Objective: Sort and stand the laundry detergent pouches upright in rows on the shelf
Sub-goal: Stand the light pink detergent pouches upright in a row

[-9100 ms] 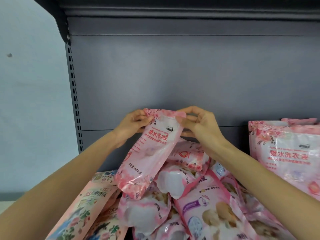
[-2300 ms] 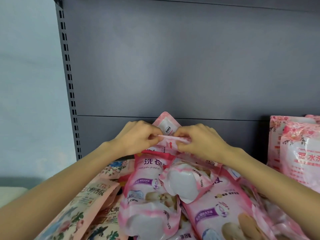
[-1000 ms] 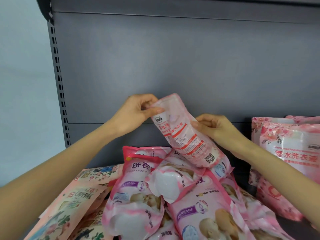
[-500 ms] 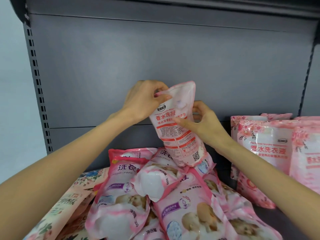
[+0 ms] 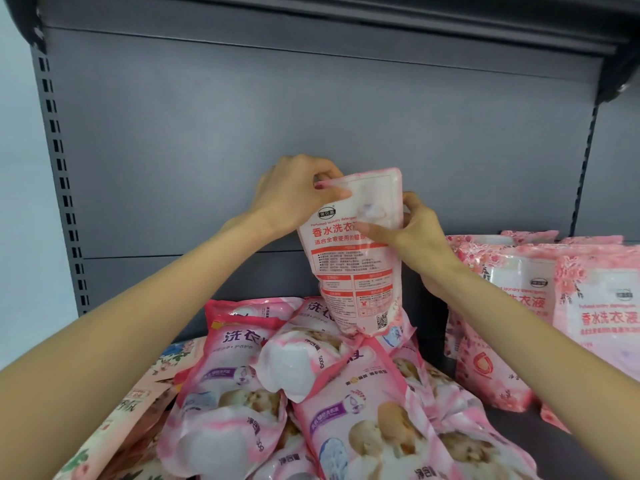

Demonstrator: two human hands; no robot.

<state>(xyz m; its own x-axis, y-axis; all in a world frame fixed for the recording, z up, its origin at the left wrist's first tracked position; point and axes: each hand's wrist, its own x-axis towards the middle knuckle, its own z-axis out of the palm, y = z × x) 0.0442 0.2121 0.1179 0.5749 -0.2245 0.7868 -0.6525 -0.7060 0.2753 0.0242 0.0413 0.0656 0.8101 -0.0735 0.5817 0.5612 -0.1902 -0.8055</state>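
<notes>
Shelf: dark grey metal shelf, its board showing between heap and standing row.
Back: grey sheet-metal back panel; slotted grey upright at the left.
Middle: heap of glossy pink-and-white plastic detergent pouches, lying flat and crosswise.
Left: peach floral-printed pouches, flat, touching the heap.
Right: rose-printed pink pouches, upright in rows, apart from the heap.

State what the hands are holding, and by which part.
One pink-and-white plastic detergent pouch: the left hand pinches its top corner, the right hand grips its upper right edge.
</notes>
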